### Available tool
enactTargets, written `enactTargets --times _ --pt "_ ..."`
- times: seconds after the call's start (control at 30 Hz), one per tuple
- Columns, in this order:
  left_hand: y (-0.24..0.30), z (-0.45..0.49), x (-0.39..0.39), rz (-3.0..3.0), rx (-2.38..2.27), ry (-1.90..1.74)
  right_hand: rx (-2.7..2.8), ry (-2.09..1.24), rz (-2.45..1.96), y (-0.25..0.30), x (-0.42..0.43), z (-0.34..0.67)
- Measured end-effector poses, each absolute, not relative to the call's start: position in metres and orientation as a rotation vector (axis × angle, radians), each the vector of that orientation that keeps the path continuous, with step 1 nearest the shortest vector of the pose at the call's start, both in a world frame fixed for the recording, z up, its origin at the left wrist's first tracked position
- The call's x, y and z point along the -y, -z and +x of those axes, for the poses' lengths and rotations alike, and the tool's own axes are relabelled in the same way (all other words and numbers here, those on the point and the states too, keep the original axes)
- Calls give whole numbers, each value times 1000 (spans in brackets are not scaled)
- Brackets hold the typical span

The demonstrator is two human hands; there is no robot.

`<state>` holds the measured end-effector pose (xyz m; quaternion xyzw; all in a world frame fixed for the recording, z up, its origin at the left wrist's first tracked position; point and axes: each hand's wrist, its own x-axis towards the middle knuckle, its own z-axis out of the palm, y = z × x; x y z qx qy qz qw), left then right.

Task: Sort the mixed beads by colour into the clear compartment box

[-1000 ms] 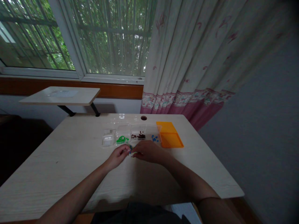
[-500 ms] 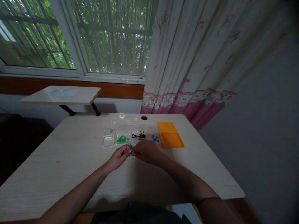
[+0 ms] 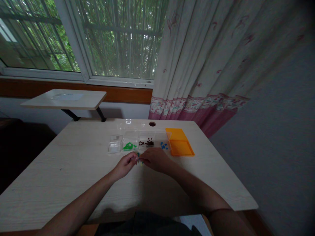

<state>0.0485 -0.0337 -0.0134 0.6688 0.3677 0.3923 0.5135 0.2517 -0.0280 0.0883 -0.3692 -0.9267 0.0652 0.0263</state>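
My left hand (image 3: pixel 127 164) and my right hand (image 3: pixel 155 160) meet fingertip to fingertip above the middle of the table. Both are closed in a pinch. Small green, blue and yellowish bits (image 3: pixel 138 154) show around the fingertips, too small to name. Just beyond the hands, clear plastic boxes stand in a row. One contains small green pieces (image 3: pixel 129 146), one dark brown pieces (image 3: pixel 149 143), and the right one blue pieces (image 3: pixel 163 146). At the left end of the row is a smaller clear box (image 3: pixel 114 147). What lies under my right palm is hidden.
An open orange case (image 3: pixel 181 147) lies right of the clear boxes. The pale wooden table (image 3: pixel 81 170) has a round hole (image 3: pixel 152 124) near its back edge. A raised shelf (image 3: pixel 66 99) stands at the back left, with a curtain (image 3: pixel 187 65) behind the table.
My hands stay in nearly the same place, with only slight finger movement. The bits around the fingertips have shifted a little, and the view has moved very slightly.
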Motion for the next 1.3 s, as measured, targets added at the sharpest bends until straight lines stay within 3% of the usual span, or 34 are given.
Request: enactTargets --times 0.57,0.93,1.3 --pt "13 49 34 1616 -922 -891 2773 -218 -1113 -91 14 273" --pt "12 46 33 1660 -963 -895 2519 97 -1667 -115 -19 337" --pt "11 45 32 1678 -979 -895 2523 81 -1882 -118 -29 352"
